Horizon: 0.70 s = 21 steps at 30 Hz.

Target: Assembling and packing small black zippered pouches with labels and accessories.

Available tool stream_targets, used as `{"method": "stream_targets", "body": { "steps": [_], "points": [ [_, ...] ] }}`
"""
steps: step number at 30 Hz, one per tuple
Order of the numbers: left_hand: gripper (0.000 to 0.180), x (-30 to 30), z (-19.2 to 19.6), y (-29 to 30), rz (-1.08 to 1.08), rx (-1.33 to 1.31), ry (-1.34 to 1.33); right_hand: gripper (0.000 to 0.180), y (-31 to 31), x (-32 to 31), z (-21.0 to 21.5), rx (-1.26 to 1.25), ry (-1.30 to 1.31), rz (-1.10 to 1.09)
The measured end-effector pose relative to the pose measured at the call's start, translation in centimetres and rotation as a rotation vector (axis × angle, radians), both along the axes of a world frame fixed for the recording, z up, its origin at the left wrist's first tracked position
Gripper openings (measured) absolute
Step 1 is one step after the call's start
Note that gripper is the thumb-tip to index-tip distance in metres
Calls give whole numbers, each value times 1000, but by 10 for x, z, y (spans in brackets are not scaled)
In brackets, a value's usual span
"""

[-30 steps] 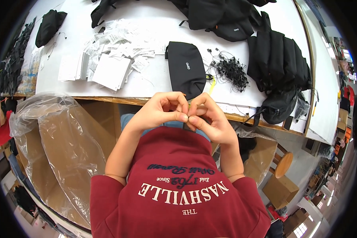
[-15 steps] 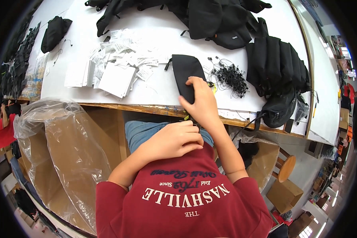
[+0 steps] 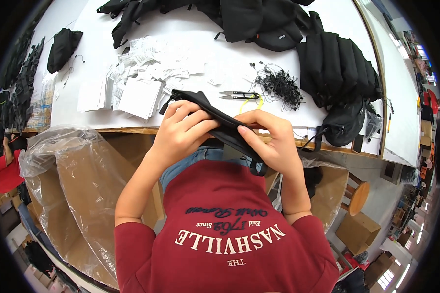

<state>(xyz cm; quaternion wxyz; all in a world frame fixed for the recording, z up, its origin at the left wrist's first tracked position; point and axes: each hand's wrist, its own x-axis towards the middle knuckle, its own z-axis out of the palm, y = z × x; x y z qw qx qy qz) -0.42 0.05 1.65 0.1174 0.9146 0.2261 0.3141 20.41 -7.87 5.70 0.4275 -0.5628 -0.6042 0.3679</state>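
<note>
A small black fabric bag (image 3: 215, 113) is held tilted above the table's near edge, in front of my body. My left hand (image 3: 183, 129) grips its upper left part with bent fingers. At its lower right, my right hand (image 3: 271, 139) pinches the edge between thumb and fingers. A strap loop (image 3: 258, 168) hangs from the bag's low end. Just beyond it on the table lie thread snips (image 3: 239, 95) with a yellow cord (image 3: 252, 104). The tips of some left fingers are hidden behind the fabric.
White tags (image 3: 149, 58) lie scattered beside stacked white cards (image 3: 139, 97). Black string fasteners (image 3: 281, 88) form a tangle. Black bags (image 3: 337, 66) line the right; more (image 3: 259, 22) are piled at the back. A plastic-lined carton (image 3: 83, 176) stands below left, a wooden stool (image 3: 358, 198) right.
My right hand has lifted the black bag from the table toward my body. My left hand has come up from my lap and gripped it. The snips are uncovered now.
</note>
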Motion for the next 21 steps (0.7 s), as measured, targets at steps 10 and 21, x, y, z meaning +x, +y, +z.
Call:
{"method": "stream_targets", "body": {
  "steps": [10,21],
  "points": [
    [34,-5,9,-9,13,-191,-34,16,-3,-8,4,57,-104,102],
    [30,-8,10,-9,25,-216,-138,14,-5,-20,-8,153,-58,66]
  ]
}}
